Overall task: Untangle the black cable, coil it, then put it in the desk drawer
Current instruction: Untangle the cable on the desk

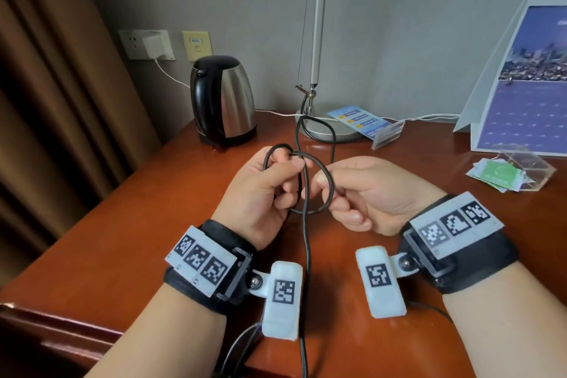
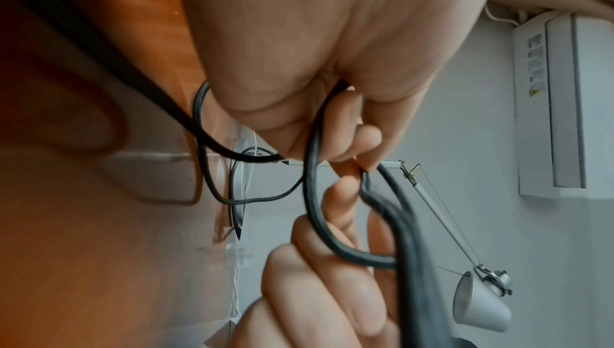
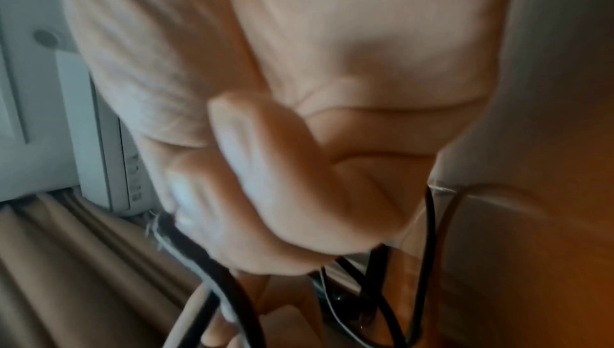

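A thin black cable forms tangled loops held above the wooden desk. My left hand grips one loop, thumb pressed over the strands at the crossing. My right hand pinches the neighbouring loop between thumb and curled fingers. One strand hangs down between my wrists and off the front edge; another runs back toward the lamp base. In the left wrist view the cable winds round the fingers of both hands. The right wrist view is blurred, with the cable below the curled fingers. No drawer is in view.
A steel kettle stands at the back left. The desk lamp's base sits at the back centre beside a leaflet stand. A calendar and a clear box with sachets are at the right. A white charger lead crosses the back.
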`<state>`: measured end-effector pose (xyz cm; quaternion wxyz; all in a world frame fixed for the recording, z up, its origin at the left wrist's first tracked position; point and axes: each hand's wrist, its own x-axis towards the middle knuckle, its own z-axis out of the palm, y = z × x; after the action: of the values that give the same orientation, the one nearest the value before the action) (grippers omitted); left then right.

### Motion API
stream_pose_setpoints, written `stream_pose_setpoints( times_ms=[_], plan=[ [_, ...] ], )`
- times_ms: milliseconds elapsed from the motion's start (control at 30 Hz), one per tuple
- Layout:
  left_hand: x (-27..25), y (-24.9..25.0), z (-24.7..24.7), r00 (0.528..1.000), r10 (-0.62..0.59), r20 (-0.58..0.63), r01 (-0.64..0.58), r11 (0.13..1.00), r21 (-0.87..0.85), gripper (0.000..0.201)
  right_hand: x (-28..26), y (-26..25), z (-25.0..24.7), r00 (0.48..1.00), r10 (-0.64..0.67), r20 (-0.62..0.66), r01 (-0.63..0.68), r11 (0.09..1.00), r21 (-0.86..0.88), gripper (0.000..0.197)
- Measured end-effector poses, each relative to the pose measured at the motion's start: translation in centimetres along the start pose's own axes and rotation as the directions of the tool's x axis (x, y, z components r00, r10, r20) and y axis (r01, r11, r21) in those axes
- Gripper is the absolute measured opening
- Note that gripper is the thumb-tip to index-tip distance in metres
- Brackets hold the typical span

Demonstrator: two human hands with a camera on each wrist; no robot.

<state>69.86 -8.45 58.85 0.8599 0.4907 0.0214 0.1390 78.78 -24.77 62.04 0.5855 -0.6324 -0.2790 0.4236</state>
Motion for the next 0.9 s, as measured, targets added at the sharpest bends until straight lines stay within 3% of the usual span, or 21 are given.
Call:
stream_pose_setpoints(
  times_ms=[133,267,433,500,567,600,633,767,900],
  plan=[
    [-0.2,-0.2,0.2,1.0,-0.005,0.006,0.005,0.998,0.058,0.012,-0.1,0.2,0.5,0.995,-0.017,0.102,0.019,1.0,-0.024,0.021],
    [-0.2,-0.3,0.1,0.99,-0.099,0.104,0.095,0.994,0.045,0.026,0.5,0.2,0.4,0.984,-0.123,-0.128,0.125,0.992,0.004,0.019],
    [-0.8,-0.4,0.1,0.921,-0.267,0.285,0.231,0.961,0.155,0.018,0.8,-0.4,-1.3,0.854,-0.232,-0.466,0.356,0.914,0.197,0.021],
    [-1.2,-0.3,0.2,0.881,-0.309,0.359,0.257,0.948,0.186,0.02,1.0,-0.6,-2.3,0.771,-0.214,-0.6,0.448,0.852,0.272,0.021],
    [-1.3,-0.2,0.3,0.88,-0.278,0.386,0.212,0.955,0.205,0.022,1.2,-0.6,-3.5,0.706,-0.166,-0.689,0.521,0.78,0.346,0.019],
    [-1.3,-0.2,0.4,0.895,-0.235,0.378,0.167,0.965,0.202,0.022,1.2,-0.5,-3.8,0.709,-0.143,-0.691,0.521,0.766,0.376,0.018],
    [-1.2,-0.2,0.5,0.916,-0.181,0.358,0.122,0.976,0.181,0.022,1.3,-0.3,-3.9,0.743,-0.129,-0.656,0.48,0.786,0.389,0.018],
    [-0.7,-0.1,0.6,0.981,-0.025,0.195,0.023,1.0,0.01,0.022,1.2,0.7,-1.3,0.958,-0.1,-0.268,0.133,0.985,0.108,0.031],
    [0.1,0.1,-0.1,0.999,0.051,0.016,-0.05,0.996,-0.075,0.024,1.0,1.1,0.0,0.999,-0.022,-0.025,0.024,0.998,0.062,0.021]
  ],
)
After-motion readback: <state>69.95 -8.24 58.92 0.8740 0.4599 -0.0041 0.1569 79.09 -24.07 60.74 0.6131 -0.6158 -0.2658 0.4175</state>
